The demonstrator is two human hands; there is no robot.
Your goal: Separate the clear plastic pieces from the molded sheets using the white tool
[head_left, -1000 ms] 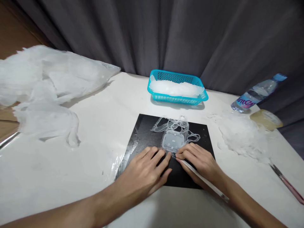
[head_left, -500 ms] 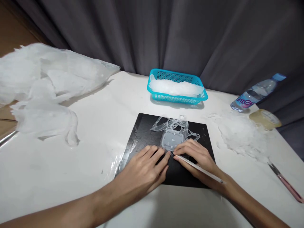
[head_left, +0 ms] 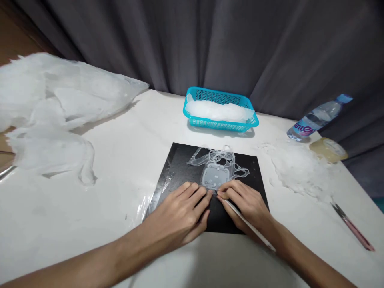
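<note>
A translucent, rounded-square piece [head_left: 216,176] with small marks and slots lies on a black mat [head_left: 180,164]. Thin clear strips of the same look [head_left: 222,155] tangle at its far side. My left hand [head_left: 186,210] rests on the mat with bent fingers spread, its index fingertip at the piece's near edge. Closed around a thin white stick-like tool [head_left: 252,228] is my right hand [head_left: 246,200]; its fingertips touch the near right edge of the piece. The tool's working tip is hidden under the fingers, so its kind cannot be told.
A blue basket [head_left: 222,125] holding white translucent pieces stands behind the mat. Bulky white plastic material [head_left: 69,92] covers the left. To the right are a water bottle [head_left: 318,118], a tape roll [head_left: 328,150], a pile of clear scraps [head_left: 303,170] and pink-handled scissors [head_left: 354,230].
The whole view has shifted slightly, so things sit a little further left. The tool's rear end in my right hand has tipped lower. Both hands stay at the piece's near edge.
</note>
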